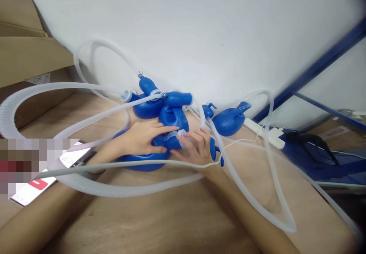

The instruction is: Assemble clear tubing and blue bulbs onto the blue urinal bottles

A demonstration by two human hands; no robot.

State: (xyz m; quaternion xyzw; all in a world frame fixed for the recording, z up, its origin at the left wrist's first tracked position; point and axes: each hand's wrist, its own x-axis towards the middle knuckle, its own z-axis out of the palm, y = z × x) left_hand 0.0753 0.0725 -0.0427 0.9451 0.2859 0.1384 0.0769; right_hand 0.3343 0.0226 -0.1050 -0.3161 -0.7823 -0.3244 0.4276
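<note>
White cable (pixel 128 163) crosses nearest us. Left hand (pixel 140 138), fingers half-curled, holds blue bottle (pixel 173 142) by neck; right hand (pixel 198 149), fingers loosely bent, holds its rim (pixel 181 133), toward back edge of worktop (pixel 128 223).

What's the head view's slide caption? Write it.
Left hand and right hand at the neck of a blue rounded plastic bottle, amid white translucent plastic hoses.

The left hand (pixel 143 136) seemingly grips a blue bottle (pixel 148 157).

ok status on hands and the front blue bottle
Left hand on blue bottle. Right hand at its pale rim. Pale cable crosses in front.
</note>
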